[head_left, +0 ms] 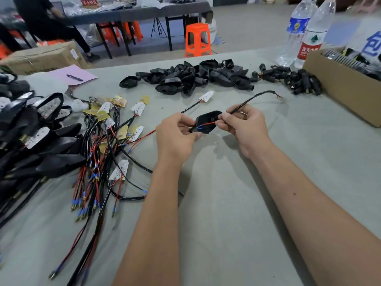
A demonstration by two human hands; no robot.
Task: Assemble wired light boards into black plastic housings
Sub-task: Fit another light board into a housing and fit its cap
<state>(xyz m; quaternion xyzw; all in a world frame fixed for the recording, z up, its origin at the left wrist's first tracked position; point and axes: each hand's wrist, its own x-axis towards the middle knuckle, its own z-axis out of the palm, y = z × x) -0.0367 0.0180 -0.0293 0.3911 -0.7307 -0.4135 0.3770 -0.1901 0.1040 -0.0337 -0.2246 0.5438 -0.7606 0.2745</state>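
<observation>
Both forearms reach in over the grey counter (237, 203). Left hand (175, 133): fingers curled round the near-left end of one black housing (206, 121), held up off the counter. Right hand (244, 125): fingers pinching a black cable (250, 99) just at the housing's far-right end; thumb and forefinger pressed together on it

Red and blue leads (206, 124) lie across the housing's open face, between the two sets of fingers. Cable runs on up and right of the right fingers to a bare end. No light board seen in this housing; cannot tell whether one sits under the left fingers

Judged step: threading the wired lead through the housing, board not yet seated. Next move likely needs steady pull with the right fingers, left holding the shell still, then board pressed flat into the recess

Left of the left fingers: tangle of wired light boards (115, 145). Beyond both hands: pile of empty housings (185, 79). Far right: cardboard box (340, 85), two water bottles (305, 32)
</observation>
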